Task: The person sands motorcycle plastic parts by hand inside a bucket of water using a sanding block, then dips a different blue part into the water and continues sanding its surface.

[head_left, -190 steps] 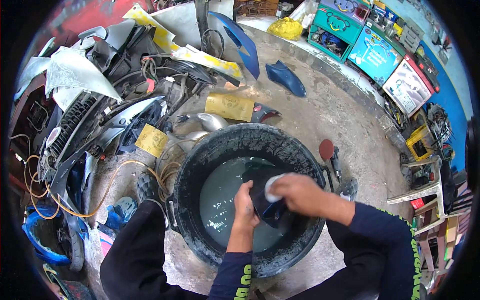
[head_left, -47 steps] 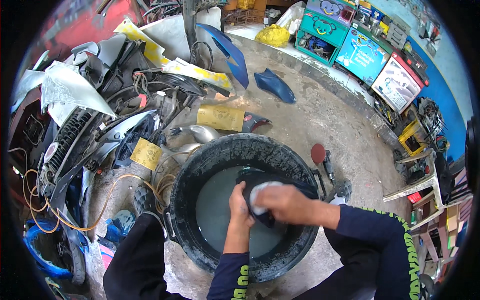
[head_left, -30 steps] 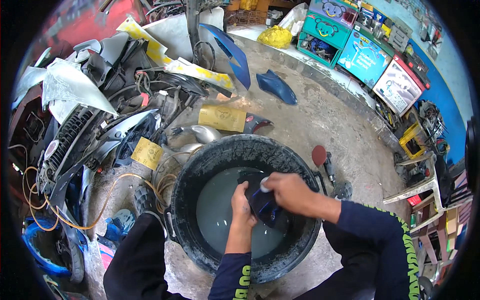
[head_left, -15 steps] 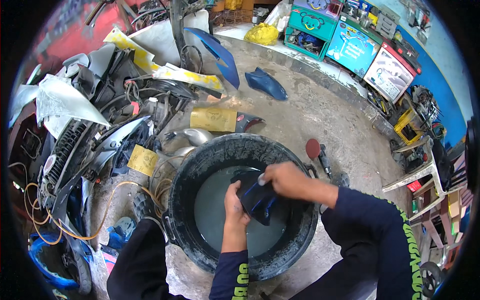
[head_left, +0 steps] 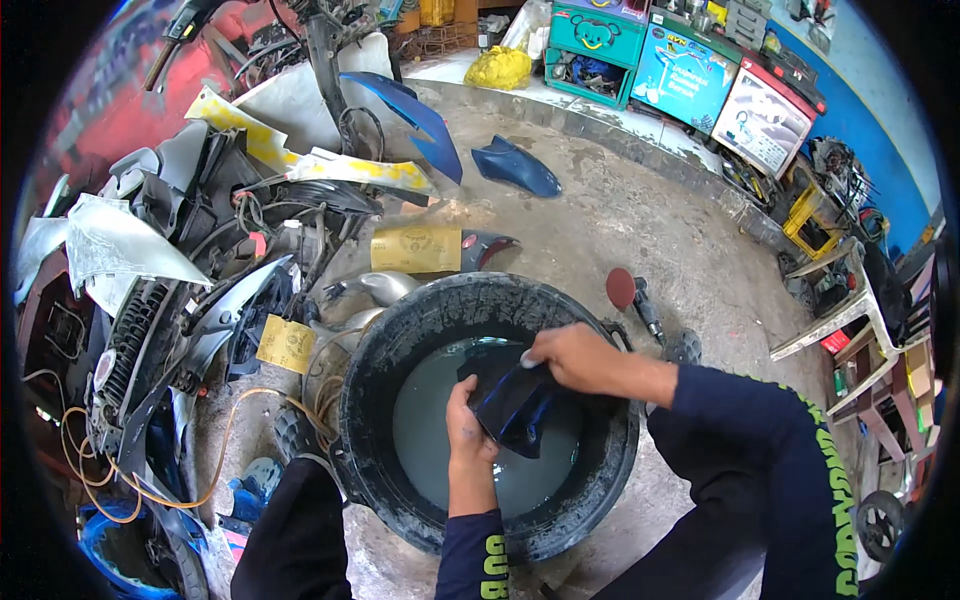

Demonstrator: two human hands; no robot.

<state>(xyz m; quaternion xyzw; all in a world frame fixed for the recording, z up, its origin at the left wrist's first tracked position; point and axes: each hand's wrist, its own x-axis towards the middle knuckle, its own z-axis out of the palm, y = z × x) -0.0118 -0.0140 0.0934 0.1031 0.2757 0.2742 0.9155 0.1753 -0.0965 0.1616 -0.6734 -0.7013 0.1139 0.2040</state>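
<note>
Over the black tub point(head_left: 357, 420) of cloudy grey water, my left hand point(head_left: 468, 425) grips a dark curved plastic panel point(head_left: 512, 408) by its left edge. Blue streaks run across the panel's wet-looking black face, and it tilts above the water. My right hand point(head_left: 580, 360) is closed, its fingertips at the panel's upper right edge. Something small and pale shows at those fingertips; whether it is a thumb tip or a held piece, I cannot make out.
Motorcycle parts and panels point(head_left: 130, 245) are heaped on the left. Sandpaper sheets point(head_left: 415, 250) lie beyond the tub. A sander with a round red pad point(head_left: 620, 289) is to its right. Blue panels point(head_left: 516, 166) lie farther back. A white plastic chair point(head_left: 850, 310) stands right, and an orange hose point(head_left: 235, 405) coils left.
The whole view has shifted slightly. My left hand still holds the panel above the water, and my right hand stays closed at its upper edge with little visible movement.
</note>
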